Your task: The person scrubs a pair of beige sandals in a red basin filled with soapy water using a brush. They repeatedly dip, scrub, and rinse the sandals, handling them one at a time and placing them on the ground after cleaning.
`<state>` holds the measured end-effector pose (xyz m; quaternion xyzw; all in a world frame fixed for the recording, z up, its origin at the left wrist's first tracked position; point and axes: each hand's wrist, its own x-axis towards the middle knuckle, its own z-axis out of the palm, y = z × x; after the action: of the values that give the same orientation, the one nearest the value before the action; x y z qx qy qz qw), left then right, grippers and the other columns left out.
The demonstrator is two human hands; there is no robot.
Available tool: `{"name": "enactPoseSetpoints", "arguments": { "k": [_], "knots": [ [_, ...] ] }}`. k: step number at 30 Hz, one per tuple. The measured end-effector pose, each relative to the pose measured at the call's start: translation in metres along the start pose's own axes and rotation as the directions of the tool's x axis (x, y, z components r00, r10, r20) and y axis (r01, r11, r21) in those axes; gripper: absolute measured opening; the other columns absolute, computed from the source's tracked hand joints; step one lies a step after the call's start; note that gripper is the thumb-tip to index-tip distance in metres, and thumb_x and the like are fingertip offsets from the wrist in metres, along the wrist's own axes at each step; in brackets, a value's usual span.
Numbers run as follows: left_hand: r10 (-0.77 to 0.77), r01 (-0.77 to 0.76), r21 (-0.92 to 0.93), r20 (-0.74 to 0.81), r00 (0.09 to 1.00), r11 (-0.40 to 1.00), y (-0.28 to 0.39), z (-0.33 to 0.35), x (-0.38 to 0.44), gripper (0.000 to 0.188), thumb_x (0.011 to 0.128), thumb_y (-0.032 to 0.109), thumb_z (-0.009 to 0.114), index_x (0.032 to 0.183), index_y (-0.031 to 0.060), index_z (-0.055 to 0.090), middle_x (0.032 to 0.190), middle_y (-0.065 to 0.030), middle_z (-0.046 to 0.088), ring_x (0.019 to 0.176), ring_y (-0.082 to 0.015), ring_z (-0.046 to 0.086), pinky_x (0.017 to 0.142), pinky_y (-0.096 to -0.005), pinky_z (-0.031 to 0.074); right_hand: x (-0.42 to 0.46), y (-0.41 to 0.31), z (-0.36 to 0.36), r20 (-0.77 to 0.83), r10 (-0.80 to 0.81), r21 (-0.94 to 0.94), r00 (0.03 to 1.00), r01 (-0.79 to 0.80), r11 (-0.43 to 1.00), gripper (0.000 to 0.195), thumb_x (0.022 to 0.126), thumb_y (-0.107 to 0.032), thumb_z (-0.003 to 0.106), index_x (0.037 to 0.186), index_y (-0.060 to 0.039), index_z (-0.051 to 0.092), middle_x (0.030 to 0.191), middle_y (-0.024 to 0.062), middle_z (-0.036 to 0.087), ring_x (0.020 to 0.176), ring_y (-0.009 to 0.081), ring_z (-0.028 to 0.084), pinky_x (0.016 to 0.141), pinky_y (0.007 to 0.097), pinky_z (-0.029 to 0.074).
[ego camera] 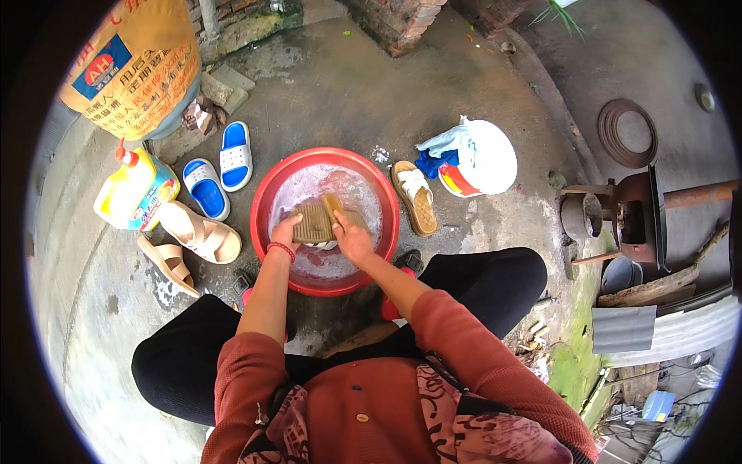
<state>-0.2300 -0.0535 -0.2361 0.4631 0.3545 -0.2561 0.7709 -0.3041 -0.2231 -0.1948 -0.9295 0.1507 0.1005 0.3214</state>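
Note:
In front of me a red plastic basin [259, 191] holds soapy water [301, 180]. My left hand [285, 232], with a red bead bracelet at the wrist, grips one end of a sandal [310, 226]. The sandal is turned over, its ridged brown sole facing up and a bit of white strap showing beneath. My right hand [353, 242] holds a yellowish-brown brush [332, 207] against the sole; its bristles are hidden. To the right of the basin lies a white-strapped sandal [416, 197] with a tan footbed.
Blue-and-white slides [217, 171], beige sandals [200, 232] and a detergent jug [139, 188] stand left. Cloths [449, 151] hang from a white bucket [493, 156] at right. A printed sack [139, 69] wraps a large container. A rusty metal stove [637, 214] stands far right.

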Motion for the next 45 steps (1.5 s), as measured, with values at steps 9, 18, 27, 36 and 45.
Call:
{"name": "enactPoseSetpoints", "arguments": {
  "k": [9,18,27,36,45],
  "knots": [
    [0.474,-0.437,0.291,-0.066,0.878,0.851,-0.037,0.001,-0.033,0.027,0.08,0.013,0.068,0.102,-0.0022,0.063,0.085,-0.0081,0.066,0.075,-0.018,0.061,0.07,-0.0342,0.049,-0.024,-0.047,0.0,-0.037,-0.101,0.129,0.994,0.105,0.986,0.037,0.094,-0.032,0.046,0.13,-0.0218,0.051,0.083,0.0263,0.063,0.078,0.0457,0.061,0.071,0.0528,0.049],
    [0.544,-0.464,0.436,-0.075,0.836,0.771,-0.039,-0.029,-0.013,0.024,0.079,0.014,0.068,0.097,-0.0029,0.064,0.084,-0.0103,0.066,0.075,-0.02,0.063,0.071,-0.0334,0.05,-0.064,-0.049,0.008,0.077,-0.167,0.172,0.983,0.152,0.973,0.04,0.095,-0.033,0.044,0.133,-0.0228,0.047,0.094,0.0239,0.064,0.084,0.0432,0.062,0.075,0.052,0.049],
    [0.367,-0.328,0.239,-0.137,0.92,0.914,-0.024,-0.014,-0.034,0.022,0.08,0.008,0.065,0.1,-0.0016,0.063,0.085,-0.0107,0.066,0.082,-0.02,0.064,0.076,-0.0329,0.05,-0.067,-0.051,0.001,0.116,-0.193,0.071,0.974,0.186,0.98,0.041,0.095,-0.032,0.044,0.134,-0.0184,0.046,0.09,0.0262,0.064,0.071,0.0414,0.063,0.069,0.0511,0.05],
    [0.573,-0.501,0.458,-0.02,0.819,0.734,-0.033,-0.012,-0.023,0.024,0.078,0.015,0.069,0.096,0.0009,0.063,0.083,-0.0116,0.067,0.078,-0.0204,0.063,0.076,-0.0336,0.048,-0.024,-0.048,0.007,-0.028,-0.131,0.031,0.991,0.132,0.991,0.044,0.095,-0.034,0.042,0.137,-0.0213,0.042,0.085,0.0254,0.064,0.077,0.0458,0.062,0.075,0.0531,0.049],
    [0.601,-0.563,0.458,0.076,0.796,0.688,-0.036,0.018,-0.06,0.025,0.079,0.013,0.067,0.1,0.0005,0.063,0.087,-0.0139,0.067,0.081,-0.0221,0.064,0.078,-0.0335,0.048,0.014,-0.026,-0.005,-0.097,-0.029,0.092,0.995,0.038,0.995,0.044,0.095,-0.034,0.044,0.135,-0.0155,0.045,0.086,0.0269,0.064,0.075,0.0448,0.062,0.073,0.0525,0.049]
  ]
}}
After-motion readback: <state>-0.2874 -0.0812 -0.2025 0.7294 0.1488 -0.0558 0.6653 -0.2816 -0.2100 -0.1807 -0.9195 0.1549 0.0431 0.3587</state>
